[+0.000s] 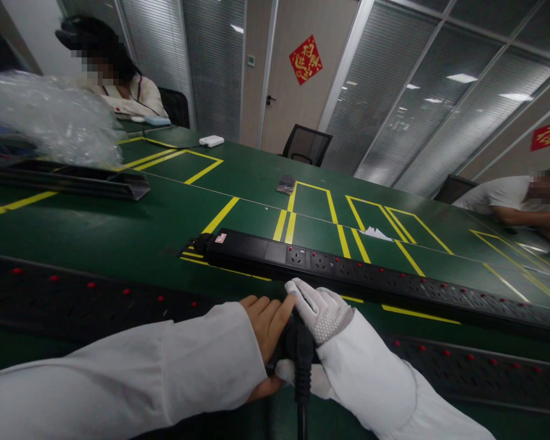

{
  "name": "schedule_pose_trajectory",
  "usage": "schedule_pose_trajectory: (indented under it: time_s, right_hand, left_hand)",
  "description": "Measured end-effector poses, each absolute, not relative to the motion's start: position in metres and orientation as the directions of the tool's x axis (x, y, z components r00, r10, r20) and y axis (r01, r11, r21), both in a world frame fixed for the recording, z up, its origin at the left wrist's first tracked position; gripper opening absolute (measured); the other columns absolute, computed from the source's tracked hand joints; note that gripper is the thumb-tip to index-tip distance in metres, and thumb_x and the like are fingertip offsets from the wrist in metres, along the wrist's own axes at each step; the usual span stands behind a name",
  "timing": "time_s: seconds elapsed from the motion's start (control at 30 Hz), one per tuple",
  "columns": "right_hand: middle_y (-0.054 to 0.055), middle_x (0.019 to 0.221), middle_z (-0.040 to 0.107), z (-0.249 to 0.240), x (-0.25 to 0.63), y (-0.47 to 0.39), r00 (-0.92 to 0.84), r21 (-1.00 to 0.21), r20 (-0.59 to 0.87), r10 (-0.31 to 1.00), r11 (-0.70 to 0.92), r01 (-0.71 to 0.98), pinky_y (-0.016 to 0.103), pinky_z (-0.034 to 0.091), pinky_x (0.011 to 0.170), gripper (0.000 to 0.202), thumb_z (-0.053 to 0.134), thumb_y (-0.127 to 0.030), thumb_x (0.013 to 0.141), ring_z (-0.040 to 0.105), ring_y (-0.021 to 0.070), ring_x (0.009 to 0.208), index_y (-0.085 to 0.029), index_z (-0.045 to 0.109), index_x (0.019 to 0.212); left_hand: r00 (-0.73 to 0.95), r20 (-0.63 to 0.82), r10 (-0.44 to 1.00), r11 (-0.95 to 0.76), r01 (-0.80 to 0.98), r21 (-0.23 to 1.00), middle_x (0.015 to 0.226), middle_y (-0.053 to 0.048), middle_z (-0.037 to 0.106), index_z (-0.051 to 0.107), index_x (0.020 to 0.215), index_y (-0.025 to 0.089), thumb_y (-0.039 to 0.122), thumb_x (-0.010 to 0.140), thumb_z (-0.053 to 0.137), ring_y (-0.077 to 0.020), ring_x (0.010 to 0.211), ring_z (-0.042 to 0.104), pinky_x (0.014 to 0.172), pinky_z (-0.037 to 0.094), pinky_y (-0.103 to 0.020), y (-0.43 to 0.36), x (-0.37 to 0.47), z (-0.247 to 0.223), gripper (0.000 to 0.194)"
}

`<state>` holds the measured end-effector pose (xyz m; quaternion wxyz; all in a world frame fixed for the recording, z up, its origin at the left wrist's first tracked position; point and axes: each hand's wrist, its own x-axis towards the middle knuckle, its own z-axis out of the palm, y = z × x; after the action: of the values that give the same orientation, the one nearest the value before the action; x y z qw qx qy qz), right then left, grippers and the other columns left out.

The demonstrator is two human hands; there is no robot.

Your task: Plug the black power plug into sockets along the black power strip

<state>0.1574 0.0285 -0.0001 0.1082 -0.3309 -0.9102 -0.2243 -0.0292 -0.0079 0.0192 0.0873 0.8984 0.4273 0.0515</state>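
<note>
In the head view my bare left hand (266, 327) and my white-gloved right hand (323, 315) meet at the lower middle, both closed round a black power plug (297, 345). Its ribbed cord (302, 391) runs down out of the picture. The hands cover the plug's front and whatever it may be joined to. Just beyond them lies a long black power strip (256, 247) with a row of sockets and red lights or switches. Another black strip (87, 299) stretches to the left behind my left sleeve, and a strip (476, 366) shows at the right.
Yellow tape (311, 186) marks boxes on the green table (242, 177). At the left, clear plastic wrap (50, 116) lies by a black metal channel (73, 177). A small dark object (285, 184) and torn white paper (376, 233) lie farther back. Two people sit across the table.
</note>
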Motion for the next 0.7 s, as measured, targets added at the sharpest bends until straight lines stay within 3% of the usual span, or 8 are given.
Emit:
schedule_pose_trajectory:
  time_s: [0.3, 0.7]
  right_hand:
    - [0.014, 0.120, 0.059, -0.0024, 0.1571, 0.0289, -0.745, 0.390, 0.393, 0.539, 0.636, 0.666, 0.037, 0.052, 0.078, 0.037, 0.042, -0.011, 0.088, 0.064, 0.0202, 0.084, -0.015, 0.053, 0.123]
    - [0.014, 0.120, 0.059, 0.0032, 0.1549, 0.0264, -0.749, 0.385, 0.366, 0.552, 0.643, 0.662, 0.033, 0.052, 0.075, 0.034, 0.041, -0.011, 0.089, 0.064, 0.0193, 0.079, -0.010, 0.055, 0.120]
  left_hand:
    - [0.617, 0.019, 0.787, -0.608, 0.769, 0.201, 0.117, -0.017, 0.053, 0.021, 0.136, 0.003, 0.046, 0.067, 0.051, -0.0288, 0.091, 0.052, 0.078, 0.043, -0.045, -0.0087, -0.0283, 0.0194, 0.086]
    - [0.611, 0.017, 0.792, -0.599, 0.772, 0.213, 0.117, -0.018, 0.052, 0.020, 0.137, 0.002, 0.045, 0.068, 0.049, -0.0302, 0.092, 0.051, 0.078, 0.041, -0.048, -0.0092, -0.0294, 0.0165, 0.087]
